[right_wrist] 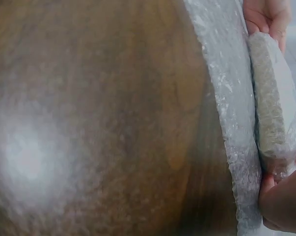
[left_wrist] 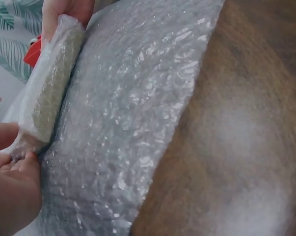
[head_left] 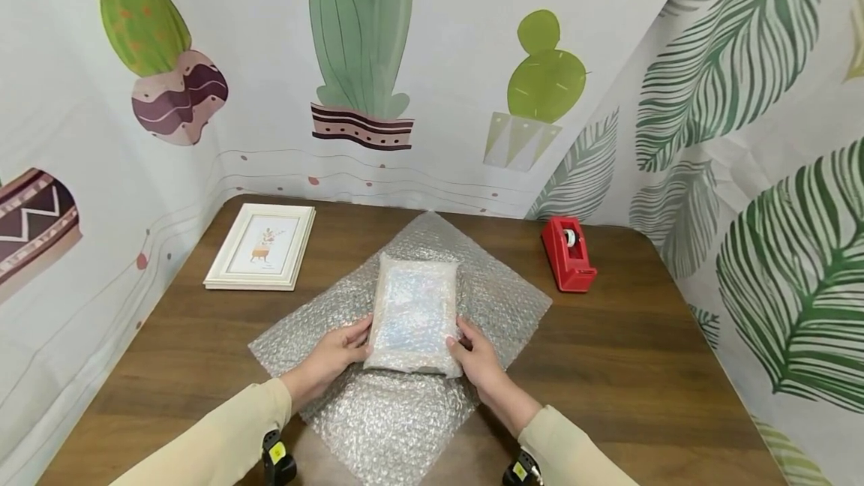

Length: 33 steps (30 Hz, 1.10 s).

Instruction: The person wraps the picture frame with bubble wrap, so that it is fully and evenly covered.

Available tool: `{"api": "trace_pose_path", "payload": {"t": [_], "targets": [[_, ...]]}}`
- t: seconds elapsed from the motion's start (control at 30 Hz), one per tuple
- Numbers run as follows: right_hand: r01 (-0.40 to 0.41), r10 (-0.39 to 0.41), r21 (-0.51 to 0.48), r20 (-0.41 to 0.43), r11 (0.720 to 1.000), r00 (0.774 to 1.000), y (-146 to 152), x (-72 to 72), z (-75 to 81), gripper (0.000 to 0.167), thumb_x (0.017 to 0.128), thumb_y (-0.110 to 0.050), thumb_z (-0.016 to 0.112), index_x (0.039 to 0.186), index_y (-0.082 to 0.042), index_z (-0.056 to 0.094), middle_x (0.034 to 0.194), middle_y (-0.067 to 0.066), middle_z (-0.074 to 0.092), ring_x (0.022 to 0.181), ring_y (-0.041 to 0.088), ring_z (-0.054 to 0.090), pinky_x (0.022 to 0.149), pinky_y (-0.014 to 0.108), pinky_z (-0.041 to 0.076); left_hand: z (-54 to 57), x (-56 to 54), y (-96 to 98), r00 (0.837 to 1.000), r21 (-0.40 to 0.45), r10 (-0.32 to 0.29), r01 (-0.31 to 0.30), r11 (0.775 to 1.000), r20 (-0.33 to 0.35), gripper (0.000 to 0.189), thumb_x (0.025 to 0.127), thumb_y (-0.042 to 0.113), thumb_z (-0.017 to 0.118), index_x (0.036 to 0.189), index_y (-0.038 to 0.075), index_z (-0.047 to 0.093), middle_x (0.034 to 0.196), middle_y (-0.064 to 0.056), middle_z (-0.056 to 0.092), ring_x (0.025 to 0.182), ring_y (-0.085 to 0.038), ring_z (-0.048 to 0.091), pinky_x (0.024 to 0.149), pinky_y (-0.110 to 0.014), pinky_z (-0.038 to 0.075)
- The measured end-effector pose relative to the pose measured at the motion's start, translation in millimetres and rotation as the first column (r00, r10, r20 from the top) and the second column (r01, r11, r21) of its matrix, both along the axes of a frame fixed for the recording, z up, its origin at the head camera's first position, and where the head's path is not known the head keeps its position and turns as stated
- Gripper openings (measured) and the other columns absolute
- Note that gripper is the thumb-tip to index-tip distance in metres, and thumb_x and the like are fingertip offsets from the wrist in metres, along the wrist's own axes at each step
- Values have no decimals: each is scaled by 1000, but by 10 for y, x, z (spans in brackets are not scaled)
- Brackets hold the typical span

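A flat rectangular package (head_left: 413, 313) in bubble wrap lies over a larger bubble wrap sheet (head_left: 394, 426), which is spread diagonally on the table. Through the wrap show a pale border and a bluish middle, like a framed picture. My left hand (head_left: 328, 357) grips the package's left edge near the lower corner, thumb on the near side. On the opposite edge, my right hand (head_left: 482, 362) holds it with the thumb on top. The left wrist view shows the package's thick pale side (left_wrist: 52, 93) between both hands. Fingers under the package are partly hidden.
At the back left of the wooden table (head_left: 648, 366) lies a white picture frame (head_left: 301, 250) with a plant drawing. A red tape dispenser (head_left: 565, 261) stands at the back right. Behind the table hangs a cactus-print cloth (head_left: 445, 148).
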State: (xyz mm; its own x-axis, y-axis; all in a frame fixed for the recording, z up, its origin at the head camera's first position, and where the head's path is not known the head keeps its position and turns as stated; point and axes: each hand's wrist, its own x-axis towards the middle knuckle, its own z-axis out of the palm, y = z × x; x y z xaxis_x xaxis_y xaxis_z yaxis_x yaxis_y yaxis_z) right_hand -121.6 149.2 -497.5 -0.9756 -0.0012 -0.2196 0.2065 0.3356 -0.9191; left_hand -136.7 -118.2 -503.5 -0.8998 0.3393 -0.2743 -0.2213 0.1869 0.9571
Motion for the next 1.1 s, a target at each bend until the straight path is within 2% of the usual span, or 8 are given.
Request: {"api": "trace_pose_path", "payload": {"t": [0.23,0.47,0.57,0.67,0.77,0.87,0.97,1.1], "targets": [[44,-38,-105,56,993,998,31,-3,11,60,100,-11,63,152,5,41,138,28,51,114,26,48,95,27,44,27,20,-10,1000,7,-6,6,1000,4,67,97,0,62,154,-10,29,161,-30,26,152,-45,27,123,-49,24],[49,-36,-141,96,989,995,95,-19,124,63,101,-15,63,156,0,36,106,8,50,103,19,48,92,26,45,105,-22,49,1000,44,-1,1,999,15,67,97,-1,60,156,-7,28,163,-28,24,154,-45,22,125,-52,21],[52,-40,-141,88,989,995,140,-70,200,62,101,-13,62,156,-1,37,116,17,55,112,25,51,98,30,46,148,-54,92,1000,31,11,-12,999,21,67,97,1,60,157,-2,31,164,-25,25,154,-43,24,126,-53,21],[47,-33,-164,87,985,996,182,-112,278,61,101,-10,60,156,1,36,143,35,49,131,40,51,113,43,44,221,-73,135,1000,13,11,-12,1000,26,67,97,3,61,157,1,31,165,-23,25,155,-43,24,127,-53,21],[47,-31,-171,91,984,995,226,-143,351,60,101,-7,59,156,1,36,156,35,40,139,43,48,118,49,42,284,-94,179,1000,3,11,-11,1000,19,68,96,4,62,157,2,32,165,-23,26,155,-43,25,127,-54,22],[64,-47,-171,102,983,994,282,-167,418,59,100,-6,60,155,0,38,154,32,45,125,32,61,105,36,52,352,-125,233,1000,6,8,-8,1000,-3,67,96,3,62,156,-1,33,164,-23,28,154,-43,26,127,-54,23],[77,-54,-192,121,978,991,351,-183,491,59,100,-5,60,155,0,38,156,31,44,105,14,64,87,24,53,427,-153,295,1000,-8,2,-2,1000,-16,67,96,4,63,156,0,34,164,-22,29,153,-42,28,126,-54,23],[65,-30,-229,154,971,988,474,-205,586,60,102,-5,57,157,-2,34,159,31,39,91,6,62,79,22,55,538,-188,399,1000,-47,-1,1,999,-15,68,95,6,65,157,5,36,164,-20,32,153,-41,31,125,-55,26]]}}
